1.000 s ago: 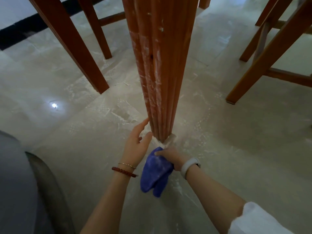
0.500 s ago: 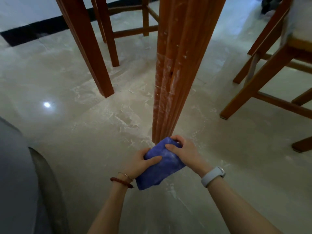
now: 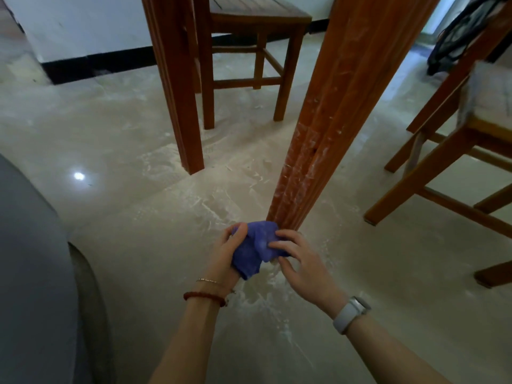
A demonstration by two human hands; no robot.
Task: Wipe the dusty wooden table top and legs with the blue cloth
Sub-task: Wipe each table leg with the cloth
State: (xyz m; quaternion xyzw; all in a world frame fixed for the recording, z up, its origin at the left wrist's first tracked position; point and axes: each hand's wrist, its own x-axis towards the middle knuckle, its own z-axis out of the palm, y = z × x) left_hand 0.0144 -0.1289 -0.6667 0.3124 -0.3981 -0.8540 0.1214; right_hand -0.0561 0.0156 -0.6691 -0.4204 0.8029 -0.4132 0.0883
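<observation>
A fluted red-brown table leg (image 3: 327,134) rises through the middle of the view, streaked with white dust on its lower part. The blue cloth (image 3: 256,248) is bunched up just in front of the leg's foot. My left hand (image 3: 225,256) grips the cloth from the left and underneath. My right hand (image 3: 300,261) rests its fingertips on the cloth's right side, fingers spread. The table top is out of view.
A second table leg (image 3: 177,92) stands to the left rear, with a wooden chair (image 3: 249,51) behind it. Another chair (image 3: 443,162) is at the right. White dust lies on the tiled floor (image 3: 124,217). My grey-clad knee (image 3: 30,273) fills the lower left.
The cloth passed from my right hand into both hands and is now bunched mainly in my left. My head has lifted, so the chairs and wall show more.
</observation>
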